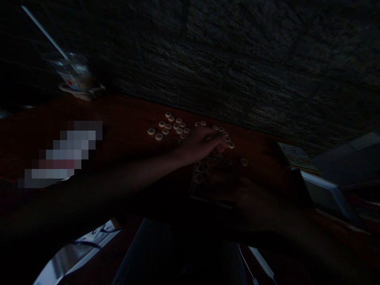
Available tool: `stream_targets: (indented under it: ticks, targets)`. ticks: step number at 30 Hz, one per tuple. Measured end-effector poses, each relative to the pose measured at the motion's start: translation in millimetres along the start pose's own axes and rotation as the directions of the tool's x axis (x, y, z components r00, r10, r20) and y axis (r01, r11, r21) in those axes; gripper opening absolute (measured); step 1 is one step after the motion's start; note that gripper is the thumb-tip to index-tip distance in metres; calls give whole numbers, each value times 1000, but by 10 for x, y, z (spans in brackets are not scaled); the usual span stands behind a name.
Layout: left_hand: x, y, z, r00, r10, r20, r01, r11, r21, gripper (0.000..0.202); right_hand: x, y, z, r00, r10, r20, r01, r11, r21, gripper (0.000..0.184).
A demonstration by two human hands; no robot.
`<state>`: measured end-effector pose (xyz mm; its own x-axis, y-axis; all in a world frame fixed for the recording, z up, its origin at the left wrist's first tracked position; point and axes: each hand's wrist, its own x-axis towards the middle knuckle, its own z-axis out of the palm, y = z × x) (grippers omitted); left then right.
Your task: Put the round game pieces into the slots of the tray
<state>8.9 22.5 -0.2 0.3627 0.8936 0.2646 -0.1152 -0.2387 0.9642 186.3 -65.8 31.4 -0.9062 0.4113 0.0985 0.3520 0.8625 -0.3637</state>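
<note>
My left hand (202, 144) reaches over the wooden table with its fingers curled in beside several round Chinese chess pieces (230, 145). Whatever its fingertips grip, if anything, is hidden. Just below that hand lies a shallow box (192, 186) holding several rows of chess pieces (200, 168). Deep shadow covers my right hand (237, 190), which is over the right part of the box; its fingers are too dark to make out. More loose pieces (179, 130) are scattered left of my left hand. One lone piece (244, 162) lies to the right of the box.
At the back left stands a clear plastic cup (75, 75) with a straw. A blurred-out item (63, 154) is on the left of the table (124, 114). A stone wall (208, 59) runs behind. A framed tray-like object (323, 194) and a booklet (297, 156) sit at right.
</note>
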Motion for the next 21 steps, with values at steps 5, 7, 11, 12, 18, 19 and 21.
stream_targets:
  ticks: [5, 7, 11, 12, 18, 19, 21]
  targets:
    - [-12, 32, -15, 999, 19, -32, -18, 999, 43, 29, 5, 29, -20, 982, -10, -189, 21, 998, 58, 20]
    - [-3, 38, -54, 994, 74, -83, -66, 993, 96, 26, -17, 137, -52, 937, 31, -348, -6, 997, 71, 17]
    - [58, 11, -191, 959, 213, -187, -173, 963, 207, 22, -109, 600, -156, 680, 316, -662, -303, 943, 138, 20]
    - [76, -2, -228, 951, 233, -203, -183, 954, 238, 22, -140, 741, -179, 584, 367, -724, -375, 913, 161, 21]
    - [130, -77, -372, 934, 320, -157, -200, 836, 510, 18, -236, 1178, -181, 555, 464, -691, -540, 832, 125, 28]
    - [129, -84, -380, 937, 321, -136, -197, 810, 553, 19, -220, 1167, -159, 613, 443, -654, -512, 853, 98, 30]
    - [126, -90, -387, 943, 319, -100, -195, 769, 608, 20, -166, 1123, -103, 721, 379, -580, -430, 901, 54, 31]
